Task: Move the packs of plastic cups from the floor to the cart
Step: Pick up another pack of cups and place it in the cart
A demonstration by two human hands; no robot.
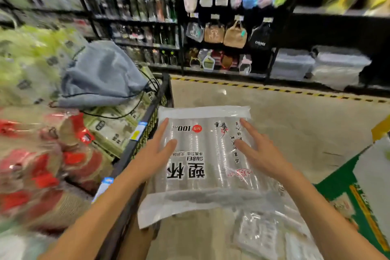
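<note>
Left hand (pixel 157 151) and right hand (pixel 260 151) lie spread flat on the cup pack (pixel 207 154), seemingly just beside the cart rim (pixel 147 117); open floor (pixel 295 124) lies rightward.

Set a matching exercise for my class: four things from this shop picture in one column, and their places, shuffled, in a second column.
Things
1. pack of plastic cups
2. drawstring bag
3. striped tape
4. tan handbag

Places
A. hanging on the shelf rack
B. between the left hand and the right hand
C. on top of the goods in the cart
D. along the floor, in front of the shelves

Pairs: 1-B, 2-C, 3-D, 4-A
</note>
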